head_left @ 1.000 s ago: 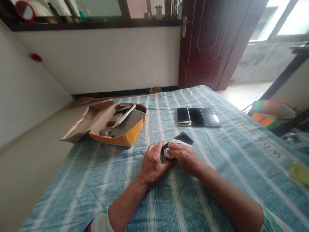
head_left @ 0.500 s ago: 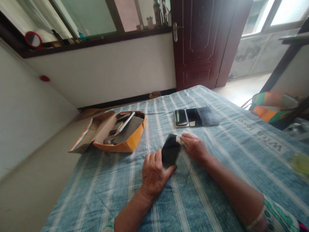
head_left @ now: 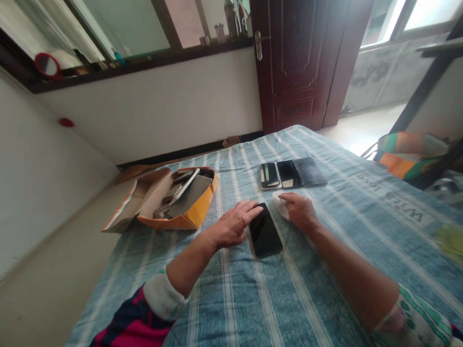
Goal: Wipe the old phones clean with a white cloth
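Clearly, the largest thing in my view is the blue striped cloth, spread beneath everything being handled. Past its far edge stands the dark red door. On the left of the cloth I can see the orange box, its flap folded out and flat devices piled inside. Farther right, three flat devices lie side by side in a row. My left hand has its fingers stretched out and fairly close together, fingertips resting on the far end of the black phone. That phone lies face up on the cloth, nearer me than the row. My right hand, just beside it on the right, has its fingers closed on the crumpled white wipe.
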Demonstrator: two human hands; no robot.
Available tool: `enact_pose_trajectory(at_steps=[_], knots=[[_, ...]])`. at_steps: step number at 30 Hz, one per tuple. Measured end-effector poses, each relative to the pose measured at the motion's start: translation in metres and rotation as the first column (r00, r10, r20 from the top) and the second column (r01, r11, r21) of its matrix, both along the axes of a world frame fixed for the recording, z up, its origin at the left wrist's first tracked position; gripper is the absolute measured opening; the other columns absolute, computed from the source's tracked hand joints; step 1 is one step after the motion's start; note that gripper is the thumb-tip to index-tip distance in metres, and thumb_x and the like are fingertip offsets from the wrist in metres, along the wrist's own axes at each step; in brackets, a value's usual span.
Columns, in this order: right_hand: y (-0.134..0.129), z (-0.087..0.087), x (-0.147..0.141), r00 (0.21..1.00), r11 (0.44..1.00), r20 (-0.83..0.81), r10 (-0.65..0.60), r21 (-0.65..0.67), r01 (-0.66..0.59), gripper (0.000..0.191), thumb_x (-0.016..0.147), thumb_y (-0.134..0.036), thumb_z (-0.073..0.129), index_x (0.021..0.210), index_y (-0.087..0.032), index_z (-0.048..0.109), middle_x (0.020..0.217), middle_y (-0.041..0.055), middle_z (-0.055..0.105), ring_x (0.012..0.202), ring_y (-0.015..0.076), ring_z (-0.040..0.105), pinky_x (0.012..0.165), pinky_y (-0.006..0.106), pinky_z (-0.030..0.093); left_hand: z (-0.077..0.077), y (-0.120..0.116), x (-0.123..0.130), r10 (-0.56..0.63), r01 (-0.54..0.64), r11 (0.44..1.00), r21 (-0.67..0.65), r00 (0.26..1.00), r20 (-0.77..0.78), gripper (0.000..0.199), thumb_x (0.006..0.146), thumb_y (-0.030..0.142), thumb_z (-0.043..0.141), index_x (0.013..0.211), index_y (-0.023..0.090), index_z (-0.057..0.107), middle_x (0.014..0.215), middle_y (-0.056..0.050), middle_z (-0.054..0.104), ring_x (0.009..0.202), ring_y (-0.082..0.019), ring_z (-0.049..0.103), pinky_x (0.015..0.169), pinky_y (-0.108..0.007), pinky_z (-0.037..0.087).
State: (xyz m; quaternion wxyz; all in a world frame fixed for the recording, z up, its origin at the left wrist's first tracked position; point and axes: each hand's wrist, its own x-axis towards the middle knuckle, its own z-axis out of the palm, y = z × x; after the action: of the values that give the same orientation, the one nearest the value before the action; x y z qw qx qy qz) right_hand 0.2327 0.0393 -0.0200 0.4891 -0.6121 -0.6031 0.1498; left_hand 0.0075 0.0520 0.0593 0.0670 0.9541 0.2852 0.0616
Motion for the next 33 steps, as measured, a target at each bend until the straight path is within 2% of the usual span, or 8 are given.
enact_pose_trajectory(at_steps=[5, 9, 12, 16, 20, 27, 29, 33], knots=[[0.002, 0.001, 0.005, 0.999, 1.000, -0.047, -0.011, -0.025, 0.010, 0.039, 0.072, -0.011, 0.044, 0.089, -0.025, 0.075, 0.098, -0.0004, 0.075, 0.092, 0.0183, 0.067, 0.086, 0.029, 0.052, 0.002, 0.028, 0.022, -0.141, 0.133, 0.990, -0.052, 0.969, -0.204, 0.087, 0.050, -0.004, 0.055, 0.132, 0.025, 0.049, 0.143, -0.012, 0.047, 0.129, -0.034, 0.045, 0.102, -0.051, 0.040], [0.002, 0.003, 0.007, 0.998, 0.999, -0.063, -0.020, -0.028, 0.018, 0.039, 0.071, -0.011, 0.044, 0.089, -0.025, 0.076, 0.096, -0.0006, 0.075, 0.091, 0.0193, 0.067, 0.085, 0.031, 0.052, 0.005, 0.034, 0.035, -0.197, 0.190, 0.980, -0.053, 0.963, -0.186, 0.079, 0.047, -0.005, 0.058, 0.120, 0.023, 0.056, 0.137, -0.010, 0.053, 0.123, -0.031, 0.050, 0.100, -0.048, 0.041], [0.002, 0.004, 0.007, 0.997, 1.000, -0.081, -0.016, -0.028, 0.014, 0.039, 0.071, -0.012, 0.044, 0.090, -0.023, 0.076, 0.096, 0.0006, 0.075, 0.091, 0.0201, 0.068, 0.085, 0.032, 0.052, 0.008, 0.036, 0.031, -0.180, 0.173, 0.984, -0.049, 0.963, -0.202, 0.067, 0.049, -0.001, 0.062, 0.112, 0.021, 0.059, 0.128, -0.009, 0.058, 0.116, -0.029, 0.053, 0.097, -0.043, 0.044], [0.001, 0.003, 0.007, 0.994, 0.999, -0.110, -0.015, -0.030, 0.012, 0.039, 0.071, -0.010, 0.044, 0.089, -0.023, 0.076, 0.095, 0.0007, 0.075, 0.090, 0.0201, 0.068, 0.084, 0.032, 0.052, 0.008, 0.031, 0.008, -0.056, 0.041, 0.997, -0.072, 0.975, -0.217, 0.045, 0.055, 0.014, 0.070, 0.099, 0.023, 0.062, 0.105, -0.006, 0.062, 0.097, -0.026, 0.058, 0.082, -0.035, 0.049], [0.002, -0.001, 0.007, 0.998, 1.000, -0.065, -0.012, 0.011, 0.013, 0.039, 0.071, -0.010, 0.044, 0.087, -0.024, 0.076, 0.095, 0.0001, 0.075, 0.089, 0.0193, 0.068, 0.084, 0.031, 0.053, -0.001, 0.010, -0.014, 0.123, -0.141, 0.984, -0.111, 0.980, -0.155, 0.048, 0.060, 0.030, 0.076, 0.105, 0.020, 0.061, 0.105, -0.007, 0.060, 0.097, -0.025, 0.057, 0.083, -0.035, 0.049], [-0.010, -0.005, -0.014, 0.984, 0.980, 0.153, 0.086, 0.167, -0.112, 0.036, 0.081, -0.009, 0.044, 0.096, -0.023, 0.073, 0.105, 0.0033, 0.072, 0.096, 0.0174, 0.067, 0.088, 0.029, 0.053, -0.033, -0.033, -0.007, 0.441, -0.443, 0.896, 0.029, 0.896, 0.056, 0.044, 0.071, 0.043, 0.074, 0.104, 0.016, 0.062, 0.103, -0.010, 0.061, 0.098, -0.027, 0.054, 0.088, -0.040, 0.046], [-0.018, -0.003, -0.029, 0.949, 0.955, 0.278, 0.151, 0.206, -0.212, 0.035, 0.085, -0.008, 0.043, 0.101, -0.021, 0.071, 0.112, 0.0059, 0.068, 0.102, 0.0181, 0.064, 0.090, 0.030, 0.052, -0.038, -0.038, -0.002, 0.476, -0.481, 0.875, 0.058, 0.876, 0.075, 0.040, 0.073, 0.042, 0.073, 0.102, 0.016, 0.063, 0.104, -0.010, 0.060, 0.099, -0.027, 0.054, 0.088, -0.040, 0.046], [-0.028, 0.001, -0.055, 0.749, 0.875, 0.599, 0.283, 0.158, -0.457, 0.022, 0.089, -0.010, 0.049, 0.095, -0.019, 0.068, 0.102, 0.0082, 0.069, 0.106, 0.0215, 0.061, 0.096, 0.035, 0.049, -0.041, -0.040, 0.000, 0.484, -0.490, 0.868, 0.086, 0.871, 0.076, 0.035, 0.077, 0.041, 0.069, 0.103, 0.018, 0.062, 0.106, -0.010, 0.060, 0.100, -0.027, 0.055, 0.086, -0.040, 0.047]])
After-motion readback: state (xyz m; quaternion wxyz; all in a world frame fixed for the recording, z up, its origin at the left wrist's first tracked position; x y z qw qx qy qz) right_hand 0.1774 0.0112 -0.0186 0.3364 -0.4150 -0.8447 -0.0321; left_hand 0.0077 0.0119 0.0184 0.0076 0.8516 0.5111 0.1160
